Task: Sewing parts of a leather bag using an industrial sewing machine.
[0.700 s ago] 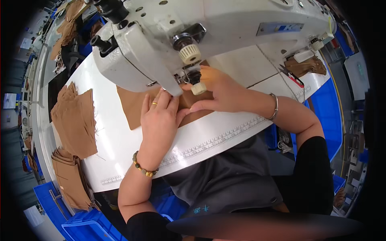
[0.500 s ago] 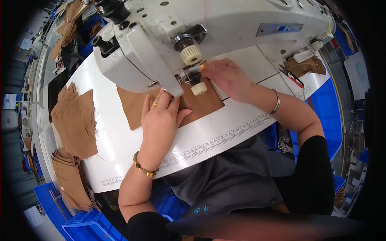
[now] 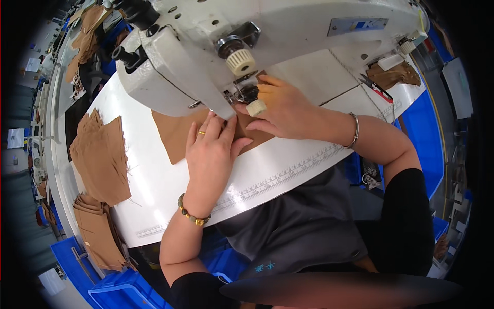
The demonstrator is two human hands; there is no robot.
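Observation:
A piece of brown fabric (image 3: 172, 136) lies flat on the white table under the head of a white sewing machine (image 3: 293, 36). My left hand (image 3: 210, 154) rests palm down on the fabric, fingers stretched toward the needle area and thumb apart. On the right side of the needle area, my right hand (image 3: 290, 110) lies over the fabric with fingers spread. A cream knob (image 3: 256, 107) on the machine covers part of its fingers. The machine head hides the needle and the far part of the fabric.
Loose brown fabric pieces (image 3: 103, 159) and a folded brown stack (image 3: 98, 229) sit at the left. Thread snips (image 3: 377, 90) lie at the right beside crumpled brown fabric (image 3: 393, 76). Blue bins (image 3: 428, 139) flank the table (image 3: 154, 206), whose near edge carries a printed ruler.
My right hand has come down from beside the machine's knobs onto the fabric, its fingers now spread. My left hand stays on the fabric. The whole view has shifted slightly.

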